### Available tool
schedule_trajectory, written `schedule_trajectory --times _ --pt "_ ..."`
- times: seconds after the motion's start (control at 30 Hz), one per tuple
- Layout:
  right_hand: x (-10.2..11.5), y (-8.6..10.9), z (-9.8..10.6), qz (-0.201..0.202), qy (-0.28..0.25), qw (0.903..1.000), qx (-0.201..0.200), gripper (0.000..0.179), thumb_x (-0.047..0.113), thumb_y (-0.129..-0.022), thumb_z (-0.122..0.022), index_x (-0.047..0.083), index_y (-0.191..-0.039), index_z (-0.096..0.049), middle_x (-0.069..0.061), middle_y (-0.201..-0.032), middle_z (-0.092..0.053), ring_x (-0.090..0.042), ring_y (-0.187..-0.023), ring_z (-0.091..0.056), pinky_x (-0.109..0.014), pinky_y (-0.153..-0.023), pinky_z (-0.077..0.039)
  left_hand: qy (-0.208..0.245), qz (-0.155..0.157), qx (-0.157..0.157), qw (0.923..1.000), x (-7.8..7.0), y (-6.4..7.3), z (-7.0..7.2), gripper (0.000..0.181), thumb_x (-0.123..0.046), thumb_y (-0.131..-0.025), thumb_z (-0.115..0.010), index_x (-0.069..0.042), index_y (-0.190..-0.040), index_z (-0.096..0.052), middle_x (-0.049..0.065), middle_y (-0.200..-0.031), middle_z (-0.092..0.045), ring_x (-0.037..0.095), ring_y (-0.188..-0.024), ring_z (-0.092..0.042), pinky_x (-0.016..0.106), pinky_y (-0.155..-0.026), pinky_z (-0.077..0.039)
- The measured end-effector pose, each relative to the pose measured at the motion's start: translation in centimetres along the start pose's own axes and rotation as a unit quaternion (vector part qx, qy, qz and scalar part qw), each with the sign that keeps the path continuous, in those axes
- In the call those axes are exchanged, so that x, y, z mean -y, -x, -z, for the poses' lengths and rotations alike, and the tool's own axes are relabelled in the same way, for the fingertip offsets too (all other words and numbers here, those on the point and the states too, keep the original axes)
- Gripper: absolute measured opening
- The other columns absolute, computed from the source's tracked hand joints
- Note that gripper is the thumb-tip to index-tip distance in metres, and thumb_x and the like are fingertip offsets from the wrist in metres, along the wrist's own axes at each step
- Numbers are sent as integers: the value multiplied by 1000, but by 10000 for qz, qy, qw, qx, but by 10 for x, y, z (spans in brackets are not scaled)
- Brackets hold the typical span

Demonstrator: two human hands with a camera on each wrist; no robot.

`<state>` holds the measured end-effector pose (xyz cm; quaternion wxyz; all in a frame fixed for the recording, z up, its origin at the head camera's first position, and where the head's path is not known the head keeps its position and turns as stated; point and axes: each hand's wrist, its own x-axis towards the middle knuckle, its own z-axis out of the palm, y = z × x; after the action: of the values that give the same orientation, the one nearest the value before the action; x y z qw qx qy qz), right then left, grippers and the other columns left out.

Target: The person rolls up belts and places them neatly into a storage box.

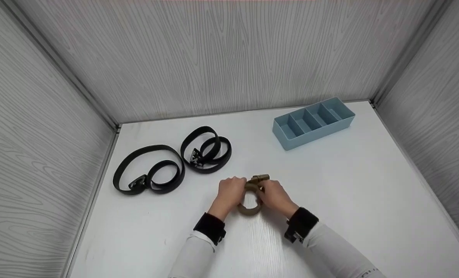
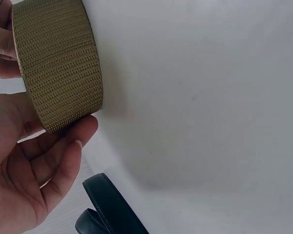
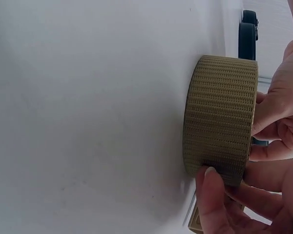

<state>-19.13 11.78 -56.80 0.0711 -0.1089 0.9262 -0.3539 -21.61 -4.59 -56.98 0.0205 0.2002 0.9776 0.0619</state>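
Note:
A coiled khaki woven webbing belt [image 1: 250, 211] stands on edge on the white table, its tan buckle [image 1: 262, 177] sticking out at the far right of the coil. My left hand [image 1: 230, 192] holds the coil's left side with fingers curled at it. On the opposite side, my right hand [image 1: 276, 196] pinches the coil just below the buckle. In the left wrist view, fingertips touch the lower edge of the ribbed webbing [image 2: 58, 63]. Seen from the right wrist, a thumb presses against the outer wrap [image 3: 219, 112]. Part of the coil is hidden behind the hands.
Two black belts with dark buckles lie coiled to the left, one nearer [image 1: 167, 188] and one farther back [image 1: 214, 168]. At the back right is a blue-grey organizer box [image 1: 314, 136] with several compartments. Grey wood-grain walls [image 1: 198, 58] enclose the table's back and sides.

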Motion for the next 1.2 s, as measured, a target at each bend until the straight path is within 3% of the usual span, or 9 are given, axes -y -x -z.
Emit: schedule_trajectory --times 0.17,0.33,0.47,0.57,0.77,0.87,1.0,1.1,1.2 --pt "0 3 -1 -232 125 9995 177 9 5 -90 -67 3 -82 -69 0 -65 -59 -14 -57 -53 -30 -53 -44 -77 -71 26 9999 0 0 2 7 -7 -85 -66 -11 -79 -67 6 -74 -68 27 -65 -64 41 -56 -50" --pt "-2 1 -1 91 248 9996 107 12 3 -91 -66 5 -79 -69 1 -68 -61 -14 -61 -53 -32 -59 -46 -205 -169 -72 9996 3 1 2 11 -7 -85 -65 -10 -75 -68 7 -72 -67 27 -64 -64 41 -54 -50" --pt "-7 -3 0 218 126 9994 242 8 5 -92 -65 4 -86 -71 1 -73 -62 -13 -65 -54 -32 -61 -46 -145 -105 -63 9998 3 1 0 9 -6 -83 -67 -10 -75 -68 7 -72 -68 27 -64 -64 41 -54 -50" --pt "-10 -5 5 262 37 9979 583 8 7 -92 -65 2 -96 -71 -1 -80 -65 -13 -69 -57 -32 -63 -48 -113 -52 -25 9999 3 0 -2 8 -6 -84 -67 -10 -77 -69 7 -73 -68 27 -64 -65 41 -55 -50" --pt "-17 -14 30 556 118 9925 1086 20 9 -94 -64 1 -112 -69 -6 -92 -68 -17 -81 -61 -35 -70 -49 -100 112 112 9998 1 -1 -4 6 -8 -86 -66 -10 -82 -69 7 -77 -69 28 -68 -66 42 -57 -51" --pt "-25 -23 48 632 225 9944 813 22 7 -94 -63 -2 -112 -69 -13 -100 -67 -24 -87 -63 -39 -76 -51 -76 140 109 9998 1 -1 -3 6 -9 -88 -65 -10 -83 -69 8 -78 -69 28 -69 -66 43 -58 -51" --pt "-39 -38 69 520 793 9954 -93 33 6 -93 -63 -10 -121 -60 -25 -119 -58 -38 -107 -59 -46 -92 -47 -70 117 98 9999 1 0 -3 6 -8 -88 -65 -9 -85 -69 8 -78 -69 28 -69 -66 42 -58 -51" --pt "-53 -50 82 502 1466 9848 -780 48 5 -90 -66 -12 -132 -50 -30 -135 -48 -43 -124 -48 -52 -101 -39 -82 136 96 9998 1 1 -3 6 -7 -88 -64 -9 -86 -69 8 -79 -69 28 -69 -66 43 -59 -51" --pt "-65 -58 93 344 2054 9737 -920 60 4 -89 -67 -12 -140 -40 -30 -145 -39 -43 -134 -37 -59 -104 -32 -61 150 93 9998 1 2 -4 7 -7 -88 -63 -9 -86 -69 8 -79 -69 28 -70 -66 43 -60 -51"
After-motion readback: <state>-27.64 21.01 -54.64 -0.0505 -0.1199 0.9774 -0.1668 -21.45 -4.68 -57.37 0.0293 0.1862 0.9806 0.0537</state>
